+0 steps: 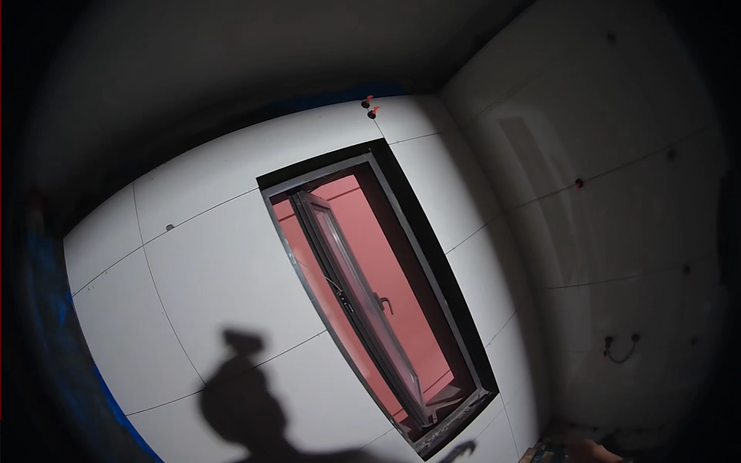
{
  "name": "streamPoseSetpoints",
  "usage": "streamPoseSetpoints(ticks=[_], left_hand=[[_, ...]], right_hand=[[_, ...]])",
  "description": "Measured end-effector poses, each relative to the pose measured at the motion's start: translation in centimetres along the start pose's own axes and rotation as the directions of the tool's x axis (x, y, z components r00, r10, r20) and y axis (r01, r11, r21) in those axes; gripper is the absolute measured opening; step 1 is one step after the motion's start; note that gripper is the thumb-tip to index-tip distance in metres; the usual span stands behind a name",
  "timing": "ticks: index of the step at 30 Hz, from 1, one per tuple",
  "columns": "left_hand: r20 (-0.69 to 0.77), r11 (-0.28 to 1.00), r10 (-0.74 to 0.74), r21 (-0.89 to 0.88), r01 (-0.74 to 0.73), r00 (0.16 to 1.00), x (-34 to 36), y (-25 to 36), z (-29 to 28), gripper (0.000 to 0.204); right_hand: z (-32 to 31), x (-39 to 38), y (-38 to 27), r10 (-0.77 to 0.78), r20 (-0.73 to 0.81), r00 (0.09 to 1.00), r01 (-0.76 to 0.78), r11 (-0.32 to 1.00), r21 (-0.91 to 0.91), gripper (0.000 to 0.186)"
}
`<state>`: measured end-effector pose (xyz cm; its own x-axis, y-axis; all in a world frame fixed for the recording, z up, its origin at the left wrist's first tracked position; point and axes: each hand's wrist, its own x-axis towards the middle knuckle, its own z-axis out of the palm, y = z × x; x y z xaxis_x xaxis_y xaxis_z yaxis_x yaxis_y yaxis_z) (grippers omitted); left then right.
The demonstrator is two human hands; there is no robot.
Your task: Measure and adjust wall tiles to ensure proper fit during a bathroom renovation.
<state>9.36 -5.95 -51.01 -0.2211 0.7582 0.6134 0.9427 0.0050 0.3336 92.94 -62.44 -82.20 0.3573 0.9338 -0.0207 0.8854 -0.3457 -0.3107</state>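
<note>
At the lower right edge a small part of my right hand shows, dim and cut off by the picture's rim. Its fingers cannot be made out, nor whether it holds anything. Just left of it lies a dark, mottled thing with a pale corner, too dim to name. My left hand is out of view. Ahead is a wall of large white tiles with a tall, narrow window in it. The window's sash is swung inward, its handle showing, and a pink surface lies beyond.
Red-and-black knobs sit on a tile joint above the window. The darker right wall has another such knob and a short looped hose. A head-and-shoulders shadow falls on the tiles. Blue covers the wall's left edge.
</note>
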Motion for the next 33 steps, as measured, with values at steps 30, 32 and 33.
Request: streamPoseSetpoints(ticks=[30,32,33], left_hand=[[0.829,0.954,-0.298,0.27,0.129,0.474,-45.1,18.4,1.7,0.047],[0.825,0.951,-0.31,0.271,0.15,0.473,-45.8,18.2,1.5,0.048],[0.822,0.949,-0.316,0.271,0.163,0.473,-46.1,18.0,1.4,0.048]], right_hand=[[-2.5,-0.5,22.5,0.185,0.117,0.976,-0.219,0.826,0.519,0.039],[-2.9,-0.1,22.6,0.169,0.125,0.978,-0.21,0.831,0.516,0.039],[-3.0,0.2,22.5,0.156,0.13,0.979,-0.201,0.836,0.511,0.039]])
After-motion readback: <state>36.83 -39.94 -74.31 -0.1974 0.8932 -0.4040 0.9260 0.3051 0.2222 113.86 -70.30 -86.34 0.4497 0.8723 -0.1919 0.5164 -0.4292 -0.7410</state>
